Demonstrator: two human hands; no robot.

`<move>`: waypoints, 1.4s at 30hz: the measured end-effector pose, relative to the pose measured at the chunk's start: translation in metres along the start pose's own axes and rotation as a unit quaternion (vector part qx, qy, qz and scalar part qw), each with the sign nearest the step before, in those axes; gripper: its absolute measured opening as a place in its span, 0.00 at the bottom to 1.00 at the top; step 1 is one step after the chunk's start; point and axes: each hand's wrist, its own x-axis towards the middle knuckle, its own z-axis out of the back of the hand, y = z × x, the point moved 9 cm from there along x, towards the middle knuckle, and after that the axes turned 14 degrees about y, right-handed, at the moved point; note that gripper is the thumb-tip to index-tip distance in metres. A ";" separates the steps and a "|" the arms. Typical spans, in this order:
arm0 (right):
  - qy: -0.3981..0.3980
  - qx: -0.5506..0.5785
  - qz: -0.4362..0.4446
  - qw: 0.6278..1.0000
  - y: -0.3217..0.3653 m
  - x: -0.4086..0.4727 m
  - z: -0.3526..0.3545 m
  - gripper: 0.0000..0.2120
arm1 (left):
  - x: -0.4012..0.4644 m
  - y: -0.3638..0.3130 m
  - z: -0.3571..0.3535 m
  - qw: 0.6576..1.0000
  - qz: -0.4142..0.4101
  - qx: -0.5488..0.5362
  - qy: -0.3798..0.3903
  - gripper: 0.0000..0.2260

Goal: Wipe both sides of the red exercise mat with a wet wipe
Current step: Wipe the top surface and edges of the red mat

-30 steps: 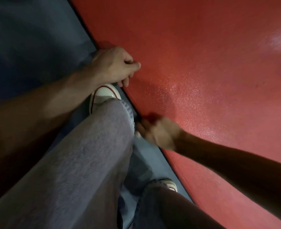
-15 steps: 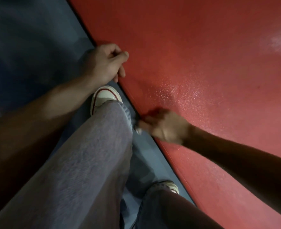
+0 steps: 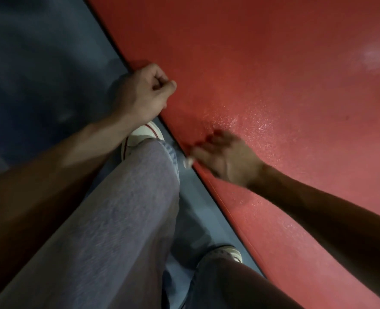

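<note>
The red exercise mat (image 3: 285, 90) fills the right side of the view, and its long edge runs diagonally from the top left to the bottom right. My left hand (image 3: 143, 94) sits at that edge with curled fingers and the thumb on top, gripping the mat's rim. Lower along the same edge is my right hand (image 3: 227, 157), blurred by motion, knuckles over the red surface. A small white wad, the wet wipe (image 3: 187, 162), pokes out from its fingertips just off the edge. The surface near the right hand glistens.
Dark blue floor (image 3: 39, 63) lies left of the mat. My legs in grey trousers (image 3: 122, 219) stand close to the edge, with white sneakers (image 3: 140, 136) almost touching it. A pale light reflection (image 3: 374, 56) shows on the mat at the far right.
My right hand has moved a little up and right along the mat's edge, still with the wipe. My left hand has stayed at the rim, its fingers curled tighter.
</note>
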 end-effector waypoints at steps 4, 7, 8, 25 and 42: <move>-0.160 0.051 -0.206 0.964 -0.047 0.030 0.044 0.12 | 0.000 0.000 -0.001 1.000 -0.011 0.002 0.000 0.11; -0.120 0.036 -0.076 0.989 0.007 0.027 0.016 0.10 | 0.000 0.000 -0.003 1.000 -0.029 -0.008 -0.004 0.13; -0.099 0.020 -0.052 0.993 0.013 0.020 0.009 0.10 | 0.001 0.000 -0.004 0.999 -0.036 -0.018 -0.004 0.13; -0.112 0.079 -0.195 0.971 -0.044 -0.058 -0.005 0.14 | 0.024 -0.094 -0.058 0.985 -0.159 0.014 0.065 0.06; -0.181 0.140 -0.321 0.919 -0.089 -0.114 0.001 0.07 | 0.062 -0.160 -0.102 0.955 -0.165 0.242 0.039 0.28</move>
